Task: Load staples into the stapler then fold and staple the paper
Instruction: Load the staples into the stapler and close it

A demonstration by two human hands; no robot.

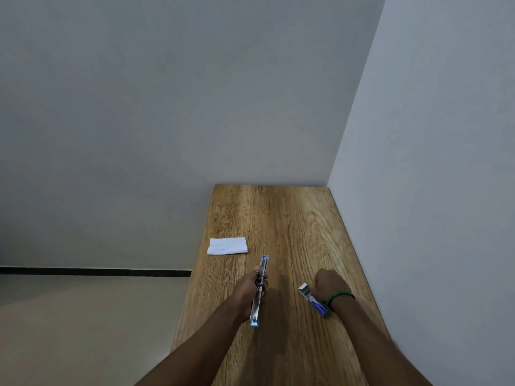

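My left hand [249, 288] grips a blue and silver stapler [259, 296], which is swung fully open into one long line pointing away from me, just above the wooden table [292, 224]. My right hand [328, 282] is closed, knuckles up, beside a small blue and white staple box [312, 299] that lies under the wrist; whether the fingers hold staples is hidden. A folded white paper [227, 246] rests flat at the table's left edge, beyond the stapler.
The table is narrow and runs away from me into a corner of grey walls [418, 135]. Its right side meets the wall. Left of it is open floor [83, 316] with a dark skirting line.
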